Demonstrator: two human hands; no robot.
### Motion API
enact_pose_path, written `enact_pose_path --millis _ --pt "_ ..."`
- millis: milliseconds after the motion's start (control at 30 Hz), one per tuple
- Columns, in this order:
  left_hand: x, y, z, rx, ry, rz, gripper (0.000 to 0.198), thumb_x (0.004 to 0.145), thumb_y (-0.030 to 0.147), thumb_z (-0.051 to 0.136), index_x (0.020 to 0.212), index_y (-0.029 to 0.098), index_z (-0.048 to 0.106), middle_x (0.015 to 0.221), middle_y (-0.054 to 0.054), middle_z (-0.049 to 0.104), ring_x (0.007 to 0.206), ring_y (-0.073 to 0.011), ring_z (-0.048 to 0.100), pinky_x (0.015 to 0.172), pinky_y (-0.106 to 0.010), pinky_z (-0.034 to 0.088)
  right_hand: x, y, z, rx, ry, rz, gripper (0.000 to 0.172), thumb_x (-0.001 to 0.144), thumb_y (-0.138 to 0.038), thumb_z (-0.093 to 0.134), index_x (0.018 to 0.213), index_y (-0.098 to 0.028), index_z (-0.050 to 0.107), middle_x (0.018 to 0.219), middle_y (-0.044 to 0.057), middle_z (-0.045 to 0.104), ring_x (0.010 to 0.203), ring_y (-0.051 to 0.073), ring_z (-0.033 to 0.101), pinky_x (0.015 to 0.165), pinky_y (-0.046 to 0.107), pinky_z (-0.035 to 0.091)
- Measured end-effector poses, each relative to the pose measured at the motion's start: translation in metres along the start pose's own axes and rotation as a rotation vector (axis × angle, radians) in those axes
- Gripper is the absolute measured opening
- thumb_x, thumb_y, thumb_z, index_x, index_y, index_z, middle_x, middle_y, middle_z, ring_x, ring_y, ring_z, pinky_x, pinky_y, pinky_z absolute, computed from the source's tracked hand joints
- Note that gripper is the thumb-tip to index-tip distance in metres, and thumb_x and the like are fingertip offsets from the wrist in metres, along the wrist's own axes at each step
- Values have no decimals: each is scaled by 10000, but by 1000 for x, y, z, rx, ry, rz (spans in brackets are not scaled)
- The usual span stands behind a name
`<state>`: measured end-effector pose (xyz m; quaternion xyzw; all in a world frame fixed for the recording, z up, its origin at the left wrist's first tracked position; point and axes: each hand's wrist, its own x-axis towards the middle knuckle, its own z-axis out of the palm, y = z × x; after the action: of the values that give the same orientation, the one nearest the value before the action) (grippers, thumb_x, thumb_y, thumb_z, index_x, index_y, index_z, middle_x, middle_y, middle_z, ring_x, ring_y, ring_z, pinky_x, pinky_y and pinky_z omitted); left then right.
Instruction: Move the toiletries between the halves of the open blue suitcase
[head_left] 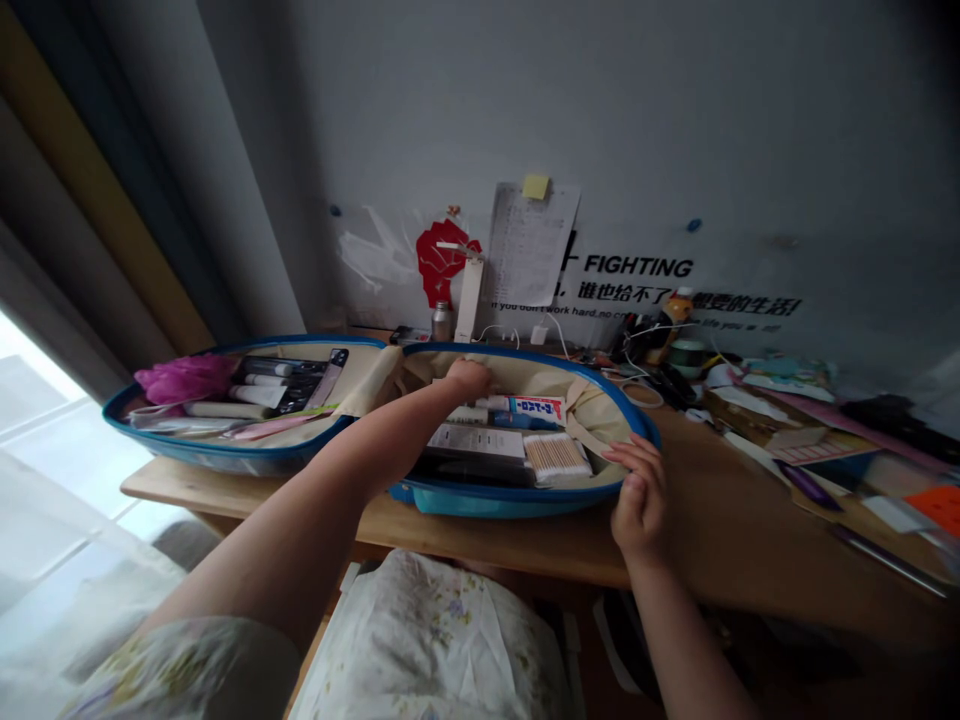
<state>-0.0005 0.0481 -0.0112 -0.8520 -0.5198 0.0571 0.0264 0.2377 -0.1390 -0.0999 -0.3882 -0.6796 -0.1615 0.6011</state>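
Note:
A blue-rimmed suitcase (517, 505) lies unfolded on the desk, both beige-lined halves facing up. My left hand (471, 378) reaches into its right half near the back, fingers curled; whatever they hold is hidden. At the right end of the rim, my right hand (639, 490) grips the edge, fingers over the inside and thumb outside. Between the hands lie a toothpaste box (538, 408), a blue tube (525, 421), a pack of cotton swabs (557, 456) and a flat printed box (480, 441). The left half holds a pink bath puff (187, 379) and several tubes (266, 380).
The wooden desk (712, 530) carries clutter on the right, including a purple pen-like item (807, 485) and papers (814, 440). Behind the suitcase stand a metal bottle (442, 322) and a white lamp (470, 295) near the wall. A curtain (97, 160) hangs at left.

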Motion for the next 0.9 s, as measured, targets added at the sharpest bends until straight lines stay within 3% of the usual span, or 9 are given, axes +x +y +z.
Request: enact_pose_path --millis 433,533,600,767,833,900 --pt "0 -2 3 -2 46 0 378 960 389 637 1252 151 613 1273 -112 625 1123 -243 630 958 -472 548 -1 1 0 -6 12 12 354 1008 -291 334 1040 -208 676 1047 106 685 1177 265 601 1034 535 470" --pt "-4 -1 -9 -25 88 -20 340 960 382 634 1205 145 642 1244 -110 650 1129 -243 633 991 -478 525 -1 1 1 -1 15 19 363 1013 -319 334 1023 -207 679 1034 106 685 1176 272 606 1021 540 474" --pt "-9 -4 -27 -48 154 -49 267 986 333 576 1151 150 681 1206 -120 686 1131 -243 644 1012 -429 497 0 1 0 -6 16 23 375 1015 -330 327 1012 -204 679 1028 110 685 1169 276 608 1008 542 477" --pt "-39 -45 -84 -107 355 -138 403 1028 317 356 1330 230 609 1219 -75 713 1124 -216 659 910 -290 488 0 4 1 1 21 3 376 1016 -329 323 1013 -203 677 1023 115 683 1161 280 604 1004 551 473" --pt "-60 -75 -95 -115 392 -173 430 1020 298 321 1349 241 592 1138 -50 734 1073 -194 671 883 -264 479 1 4 1 9 32 4 377 1015 -346 327 998 -207 677 1010 114 685 1147 281 612 1007 554 476" --pt "-86 -108 -92 -122 353 -223 422 1002 278 333 1318 269 612 1005 -6 753 992 -169 680 865 -236 466 1 4 2 8 35 18 389 1015 -371 326 975 -211 679 991 113 688 1126 280 623 1006 554 480"
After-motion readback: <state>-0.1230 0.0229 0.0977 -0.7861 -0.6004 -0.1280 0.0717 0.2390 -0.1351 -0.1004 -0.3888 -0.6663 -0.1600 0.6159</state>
